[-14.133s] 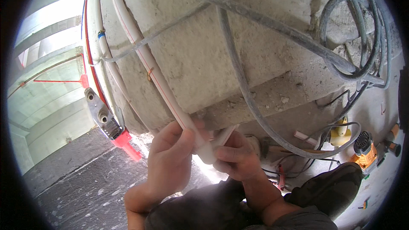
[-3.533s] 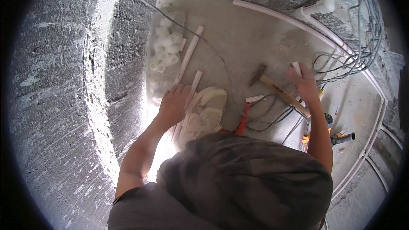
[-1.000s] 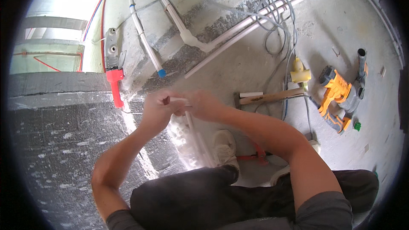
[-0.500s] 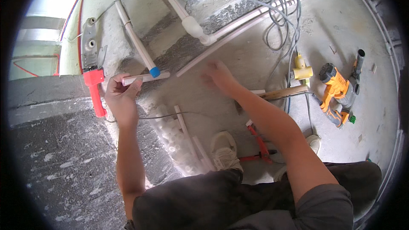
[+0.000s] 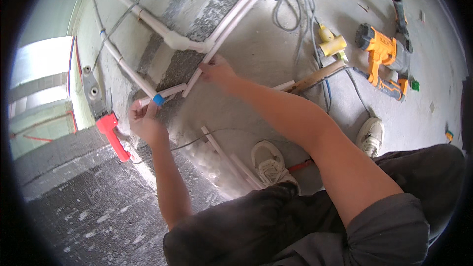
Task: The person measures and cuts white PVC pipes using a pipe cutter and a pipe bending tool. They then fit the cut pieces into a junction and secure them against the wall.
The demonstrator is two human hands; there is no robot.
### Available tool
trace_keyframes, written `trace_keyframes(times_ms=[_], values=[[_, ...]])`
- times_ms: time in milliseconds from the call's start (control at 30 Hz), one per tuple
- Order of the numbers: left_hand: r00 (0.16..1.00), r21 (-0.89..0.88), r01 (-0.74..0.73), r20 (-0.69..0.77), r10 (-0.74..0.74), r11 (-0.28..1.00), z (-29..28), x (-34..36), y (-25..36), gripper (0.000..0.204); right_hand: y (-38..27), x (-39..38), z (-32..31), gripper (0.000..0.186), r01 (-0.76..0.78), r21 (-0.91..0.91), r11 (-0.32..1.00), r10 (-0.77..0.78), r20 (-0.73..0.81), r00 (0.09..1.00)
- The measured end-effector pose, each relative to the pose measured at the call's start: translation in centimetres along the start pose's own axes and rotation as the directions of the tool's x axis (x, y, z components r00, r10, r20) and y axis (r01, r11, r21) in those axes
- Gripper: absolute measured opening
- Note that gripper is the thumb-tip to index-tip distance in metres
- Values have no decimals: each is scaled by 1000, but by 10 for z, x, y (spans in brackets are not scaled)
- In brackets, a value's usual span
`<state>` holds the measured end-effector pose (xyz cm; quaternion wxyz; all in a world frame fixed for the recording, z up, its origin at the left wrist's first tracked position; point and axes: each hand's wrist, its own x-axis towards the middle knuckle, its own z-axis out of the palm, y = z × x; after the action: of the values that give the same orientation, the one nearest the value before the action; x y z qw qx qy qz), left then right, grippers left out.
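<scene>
My left hand pinches a short white plastic pipe near one end. The pipe lies across the blue-capped end of a pipe that runs down from the wall. Its far end is close to the tip of a long white floor pipe; whether they touch I cannot tell. Farther along, my right hand is closed around that floor pipe, a little short of a white elbow fitting. Left of my left hand is a pipe welding tool with a red handle and a grey metal plate.
Grey cables lie looped over the floor pipes. On the right are a yellow connector, an orange cordless power tool and a wooden handle. Loose white pipes and a clear bag of white fittings lie before my shoe.
My right hand has moved left and forward onto the long floor pipe and closed on it. My left hand still holds the short pipe. The whole view has turned and shifted.
</scene>
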<state>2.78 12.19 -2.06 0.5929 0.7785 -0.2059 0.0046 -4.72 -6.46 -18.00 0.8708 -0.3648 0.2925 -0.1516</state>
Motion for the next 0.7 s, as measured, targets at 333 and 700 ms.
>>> trace_keyframes(times_ms=[333,700], values=[[986,-80,4,168,10,997,-3,8,-15,24,53,26,3,39,57,-151,987,-67,-64,996],[995,-54,-4,101,9,999,3,4,-14,32,42,14,17,33,46,92,995,-37,-100,994]])
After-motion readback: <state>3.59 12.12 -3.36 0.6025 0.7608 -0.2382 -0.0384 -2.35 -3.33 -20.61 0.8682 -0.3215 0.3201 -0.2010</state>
